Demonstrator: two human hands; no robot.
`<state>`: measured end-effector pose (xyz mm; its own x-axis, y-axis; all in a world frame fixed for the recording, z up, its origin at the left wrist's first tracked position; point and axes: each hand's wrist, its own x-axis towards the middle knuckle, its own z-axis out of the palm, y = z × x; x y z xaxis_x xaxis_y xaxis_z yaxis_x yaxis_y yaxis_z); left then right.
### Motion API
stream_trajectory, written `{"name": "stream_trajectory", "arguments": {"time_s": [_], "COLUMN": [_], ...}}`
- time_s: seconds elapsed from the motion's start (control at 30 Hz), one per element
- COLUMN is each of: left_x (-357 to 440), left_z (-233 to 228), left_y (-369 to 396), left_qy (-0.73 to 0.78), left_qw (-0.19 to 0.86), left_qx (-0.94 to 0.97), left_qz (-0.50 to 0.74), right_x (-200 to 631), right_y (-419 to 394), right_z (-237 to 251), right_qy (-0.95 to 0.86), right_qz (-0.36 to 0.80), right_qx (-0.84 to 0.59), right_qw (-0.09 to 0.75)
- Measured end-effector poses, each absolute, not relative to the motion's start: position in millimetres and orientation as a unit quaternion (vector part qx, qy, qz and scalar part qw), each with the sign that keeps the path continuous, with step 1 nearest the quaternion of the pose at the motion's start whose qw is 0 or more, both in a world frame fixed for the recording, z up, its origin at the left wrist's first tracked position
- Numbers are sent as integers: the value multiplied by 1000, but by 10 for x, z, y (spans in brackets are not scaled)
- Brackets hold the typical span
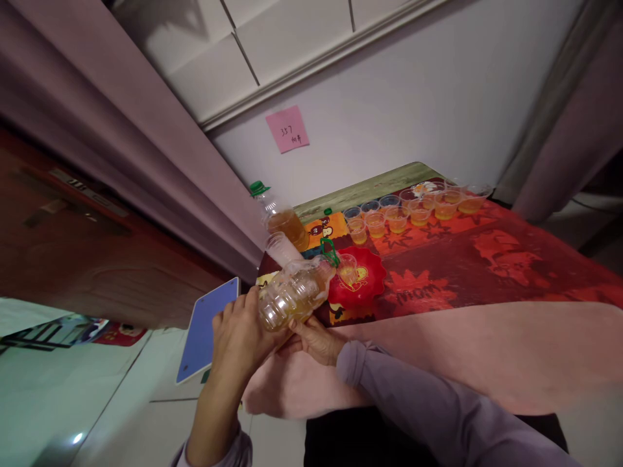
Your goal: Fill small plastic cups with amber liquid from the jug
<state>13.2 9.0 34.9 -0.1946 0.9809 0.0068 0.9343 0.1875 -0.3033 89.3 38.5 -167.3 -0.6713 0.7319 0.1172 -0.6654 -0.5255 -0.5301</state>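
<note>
A clear plastic bottle (292,295) with yellowish liquid in it lies tilted in both my hands, its neck toward the right. My left hand (246,331) is wrapped round its base end, and my right hand (314,340) grips it from below and in front. A green ring handle (329,251) sits at the bottle's neck. Just beyond the mouth, a clear plastic cup (347,268) stands in a red scalloped dish (372,288). Whether liquid is flowing into the cup, I cannot tell.
Behind the bottle stand a stack of clear cups (282,248) and a large green-capped bottle (287,224) of amber liquid. A loose green cap (328,211) lies nearby. Several cups with orange-yellow liquid (398,220) line the table's back. A blue panel (209,331) is at the left.
</note>
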Motion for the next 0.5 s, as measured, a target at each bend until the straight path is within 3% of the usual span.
{"name": "stream_trajectory", "arguments": {"time_s": [0.5], "left_x": [124], "left_z": [332], "left_y": [86], "left_qy": [-766], "left_qw": [101], "left_qx": [-623], "left_qz": [122], "right_x": [879], "right_y": [393], "right_z": [-1701], "right_qy": [-280], "right_qz": [873], "right_qx": [-64], "right_qw": [395]}}
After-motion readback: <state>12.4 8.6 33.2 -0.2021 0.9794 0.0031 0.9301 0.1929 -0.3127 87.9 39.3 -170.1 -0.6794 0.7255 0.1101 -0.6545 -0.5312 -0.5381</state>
